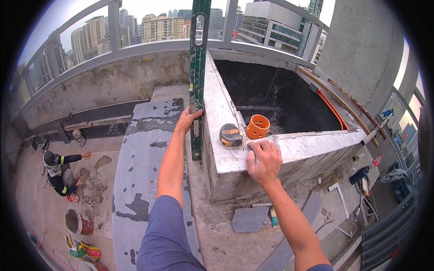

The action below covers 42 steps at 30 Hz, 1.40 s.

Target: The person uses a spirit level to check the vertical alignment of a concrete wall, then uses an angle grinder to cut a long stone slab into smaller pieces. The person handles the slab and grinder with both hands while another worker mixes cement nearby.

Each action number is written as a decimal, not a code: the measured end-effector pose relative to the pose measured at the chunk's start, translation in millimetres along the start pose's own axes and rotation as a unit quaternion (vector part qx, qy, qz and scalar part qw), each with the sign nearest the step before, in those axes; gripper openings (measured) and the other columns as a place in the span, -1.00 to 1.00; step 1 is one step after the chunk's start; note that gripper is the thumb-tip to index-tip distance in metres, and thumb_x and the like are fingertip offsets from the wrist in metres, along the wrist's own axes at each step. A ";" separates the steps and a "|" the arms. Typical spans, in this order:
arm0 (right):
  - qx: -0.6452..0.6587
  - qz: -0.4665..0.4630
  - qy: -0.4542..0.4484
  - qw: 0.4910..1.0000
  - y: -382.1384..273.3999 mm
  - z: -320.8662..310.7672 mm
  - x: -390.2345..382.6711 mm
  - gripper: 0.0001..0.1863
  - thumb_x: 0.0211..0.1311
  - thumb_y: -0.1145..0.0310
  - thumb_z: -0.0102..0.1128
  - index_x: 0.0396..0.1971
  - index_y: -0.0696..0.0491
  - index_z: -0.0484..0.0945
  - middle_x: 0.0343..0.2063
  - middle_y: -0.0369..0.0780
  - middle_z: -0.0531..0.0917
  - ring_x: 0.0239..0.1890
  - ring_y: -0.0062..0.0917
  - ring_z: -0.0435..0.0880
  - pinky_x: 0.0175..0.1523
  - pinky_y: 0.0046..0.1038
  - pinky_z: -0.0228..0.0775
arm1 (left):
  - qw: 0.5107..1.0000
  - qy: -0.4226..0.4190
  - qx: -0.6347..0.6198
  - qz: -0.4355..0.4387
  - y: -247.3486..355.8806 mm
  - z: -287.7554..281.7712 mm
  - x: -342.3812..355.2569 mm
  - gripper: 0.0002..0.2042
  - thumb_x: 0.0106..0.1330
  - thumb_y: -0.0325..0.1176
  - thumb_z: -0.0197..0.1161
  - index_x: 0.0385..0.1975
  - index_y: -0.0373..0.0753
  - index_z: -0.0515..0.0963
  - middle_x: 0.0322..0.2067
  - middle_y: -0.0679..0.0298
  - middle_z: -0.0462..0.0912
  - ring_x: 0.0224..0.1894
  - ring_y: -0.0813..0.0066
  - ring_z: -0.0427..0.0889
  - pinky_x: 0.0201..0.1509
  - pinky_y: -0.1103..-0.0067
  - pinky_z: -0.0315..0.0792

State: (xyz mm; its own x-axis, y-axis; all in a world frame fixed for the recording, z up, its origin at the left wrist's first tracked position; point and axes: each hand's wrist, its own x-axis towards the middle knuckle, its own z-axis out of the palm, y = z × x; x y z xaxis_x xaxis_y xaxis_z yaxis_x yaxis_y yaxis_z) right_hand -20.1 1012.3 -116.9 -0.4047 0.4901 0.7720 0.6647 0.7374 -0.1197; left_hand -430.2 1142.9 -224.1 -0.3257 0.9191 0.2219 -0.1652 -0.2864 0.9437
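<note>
My left hand (186, 121) is closed around the edge of a long green spirit level (197, 67). The level stands upright along the left face of a low concrete planter wall (228, 160). On the wall's pale top, near the corner, rests my right hand (264, 163) with its fingers curled; whether anything is under them is hidden. A black and orange tape measure (231, 135) lies just left of those fingers. Right behind them stands an orange cup-like piece with round holes (258, 127), on the inner edge of the wall top.
Black lining (280, 90) covers the planter's inside. Wet-spotted grey slabs (144, 180) run along my left. Lower left, a crouching person (61, 174) works beside a bucket (77, 221). A cut slab (250, 219), a white metal angle (339, 198) and a dark bottle (360, 175) lie right.
</note>
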 end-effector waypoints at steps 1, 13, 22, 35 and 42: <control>-0.001 -0.001 0.000 1.000 -0.2 -0.3 0.4 -0.67 0.15 0.20 0.30 -0.14 -0.02 0.83 -0.25 -0.25 0.68 -0.15 -0.29 0.64 -0.03 -0.18 0.43 | 1.000 -0.001 -0.003 0.001 0.5 0.3 0.2 -0.45 0.38 -0.27 0.64 0.31 -0.31 0.62 0.10 0.25 0.82 0.11 0.45 0.75 0.32 0.45 0.54; 0.000 0.001 0.001 1.000 -1.5 -1.5 0.9 -0.68 0.14 0.21 0.30 -0.14 -0.04 0.83 -0.25 -0.26 0.67 -0.14 -0.30 0.64 -0.01 -0.19 0.42 | 1.000 -0.007 0.009 0.005 1.8 0.0 -0.6 -0.46 0.41 -0.26 0.61 0.31 -0.29 0.60 0.11 0.23 0.81 0.10 0.42 0.76 0.27 0.41 0.59; -0.003 -0.004 0.011 1.000 -0.8 1.0 -0.8 -0.69 0.16 0.22 0.28 -0.15 -0.04 0.82 -0.25 -0.25 0.67 -0.15 -0.30 0.64 -0.03 -0.18 0.43 | 1.000 0.004 0.011 0.006 2.1 0.3 -0.3 -0.46 0.39 -0.27 0.62 0.30 -0.30 0.63 0.09 0.23 0.82 0.09 0.43 0.75 0.28 0.43 0.57; 0.005 -0.002 0.009 1.000 0.5 4.6 -2.5 -0.72 0.20 0.23 0.28 -0.15 -0.05 0.81 -0.24 -0.26 0.67 -0.12 -0.29 0.65 -0.01 -0.18 0.45 | 1.000 0.007 0.010 0.000 0.2 1.5 -0.5 -0.43 0.38 -0.24 0.62 0.32 -0.32 0.62 0.12 0.24 0.81 0.12 0.44 0.73 0.31 0.42 0.55; -0.005 -0.007 0.006 1.000 1.4 8.1 -1.9 -0.71 0.21 0.22 0.27 -0.13 -0.04 0.82 -0.23 -0.26 0.67 -0.11 -0.30 0.66 0.01 -0.18 0.46 | 1.000 0.004 0.018 -0.004 0.8 -3.1 3.1 -0.47 0.42 -0.27 0.60 0.31 -0.30 0.59 0.11 0.21 0.80 0.10 0.41 0.76 0.22 0.39 0.64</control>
State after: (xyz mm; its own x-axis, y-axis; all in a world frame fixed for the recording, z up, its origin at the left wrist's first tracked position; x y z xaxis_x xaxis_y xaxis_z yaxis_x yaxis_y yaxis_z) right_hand -23.5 1016.1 -123.6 -0.4062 0.4735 0.7815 0.6658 0.7392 -0.1019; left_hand -434.2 1144.7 -223.4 -0.3326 0.9190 0.2116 -0.1347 -0.2683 0.9539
